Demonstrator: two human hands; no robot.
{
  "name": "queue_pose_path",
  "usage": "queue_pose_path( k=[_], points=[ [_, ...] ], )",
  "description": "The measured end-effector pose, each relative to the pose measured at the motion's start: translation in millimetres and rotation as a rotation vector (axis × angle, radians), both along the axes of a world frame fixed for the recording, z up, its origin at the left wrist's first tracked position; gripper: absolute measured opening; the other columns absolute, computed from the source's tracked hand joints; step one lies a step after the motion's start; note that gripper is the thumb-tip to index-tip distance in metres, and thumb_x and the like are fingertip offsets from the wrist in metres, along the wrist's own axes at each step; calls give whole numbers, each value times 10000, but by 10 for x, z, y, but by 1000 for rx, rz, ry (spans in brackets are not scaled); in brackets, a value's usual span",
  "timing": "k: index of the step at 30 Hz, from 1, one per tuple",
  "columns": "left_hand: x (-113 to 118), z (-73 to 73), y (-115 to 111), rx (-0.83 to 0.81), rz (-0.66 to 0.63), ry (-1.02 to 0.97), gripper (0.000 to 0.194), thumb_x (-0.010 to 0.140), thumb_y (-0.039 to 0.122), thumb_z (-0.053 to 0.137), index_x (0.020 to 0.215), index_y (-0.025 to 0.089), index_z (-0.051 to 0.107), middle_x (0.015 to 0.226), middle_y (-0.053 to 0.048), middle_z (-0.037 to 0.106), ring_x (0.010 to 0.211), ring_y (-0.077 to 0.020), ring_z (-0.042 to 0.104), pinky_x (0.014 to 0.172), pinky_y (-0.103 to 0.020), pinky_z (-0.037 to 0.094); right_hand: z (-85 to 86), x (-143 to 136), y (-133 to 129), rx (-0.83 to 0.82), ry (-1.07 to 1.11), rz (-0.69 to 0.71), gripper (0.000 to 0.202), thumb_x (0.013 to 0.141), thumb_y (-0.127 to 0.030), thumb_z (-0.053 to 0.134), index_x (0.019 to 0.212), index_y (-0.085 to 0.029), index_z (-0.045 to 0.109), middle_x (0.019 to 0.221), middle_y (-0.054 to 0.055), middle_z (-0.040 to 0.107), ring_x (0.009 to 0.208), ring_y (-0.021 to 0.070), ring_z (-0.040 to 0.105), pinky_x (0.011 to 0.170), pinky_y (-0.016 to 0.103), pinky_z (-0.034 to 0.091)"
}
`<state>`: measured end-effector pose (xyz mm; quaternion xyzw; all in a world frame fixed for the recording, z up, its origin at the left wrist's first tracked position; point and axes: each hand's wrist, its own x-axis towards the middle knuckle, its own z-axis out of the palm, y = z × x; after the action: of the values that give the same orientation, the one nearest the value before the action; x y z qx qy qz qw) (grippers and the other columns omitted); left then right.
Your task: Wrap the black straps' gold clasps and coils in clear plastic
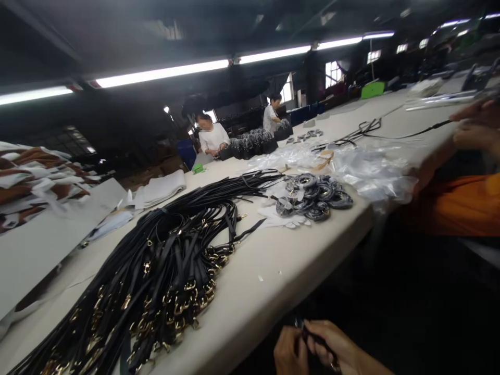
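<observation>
A dark strap (322, 341) is held in the pinched fingers of the left hand (288, 351) and the right hand (336, 339), beside the edge of the table (242, 297). It seems to be worked by hand; the small parts are too blurred to tell. A steady pinch seems to be called for next. Black straps (183, 260) are piled nearby.

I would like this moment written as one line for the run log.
Left hand: holding dark strap | Right hand: holding same strap | Table: black straps with gold-coloured buckles, wrapped coils
</observation>
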<state>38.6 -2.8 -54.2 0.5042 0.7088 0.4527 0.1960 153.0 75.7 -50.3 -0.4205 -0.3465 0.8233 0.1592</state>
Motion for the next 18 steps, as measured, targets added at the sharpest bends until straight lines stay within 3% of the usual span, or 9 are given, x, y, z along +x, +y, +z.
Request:
queue_pose_path(
  k=[2,4,6,8,10,15,18],
  points=[
    [-21,132,10,36,72,-76,130,835,228,557,770,195,665,725,-51,681,678,-205,655,657,-315,502,173,81,-13,-77,155,-28,342,894,-428,567,784,-109,623,626,13,582,431,26,456,409,111,321],
    [-56,255,26,23,166,-144,110,825,246,579,785,179,655,749,-58,683,723,-215,657,690,-322,503,353,194,-41,-43,244,52,321,867,-404,621,968,-100,646,830,63,659,605,69,592,544,145,465],
    [-90,292,55,-32,175,-185,132,848,280,566,831,175,645,799,-55,682,785,-205,651,752,-320,507,476,301,-69,49,243,194,424,816,-295,689,1199,-150,582,1018,68,657,718,100,635,593,180,508],
    [-100,251,71,-71,184,-226,173,880,314,536,875,167,626,830,-52,676,800,-189,645,756,-303,510,523,367,-111,131,184,277,527,849,-242,641,1342,-176,465,963,40,654,669,85,623,561,171,497],
    [-70,204,56,-89,186,-239,196,893,334,528,904,161,620,842,-54,673,794,-183,643,746,-296,511,519,375,-178,205,99,286,494,896,-198,553,1365,-162,404,846,3,638,563,61,582,487,146,453],
    [84,245,-32,-48,55,-149,164,888,292,545,911,173,656,863,-63,680,826,-189,643,788,-312,498,412,261,-281,438,-184,206,261,942,-204,455,1191,-132,478,649,-27,618,456,102,594,423,174,448],
    [115,263,-57,-11,-15,-73,133,868,262,563,880,183,669,877,-68,676,875,-200,637,836,-328,487,365,257,-236,518,-252,137,279,928,-244,516,1195,-162,519,541,-56,575,470,109,612,473,168,462]
  ],
)
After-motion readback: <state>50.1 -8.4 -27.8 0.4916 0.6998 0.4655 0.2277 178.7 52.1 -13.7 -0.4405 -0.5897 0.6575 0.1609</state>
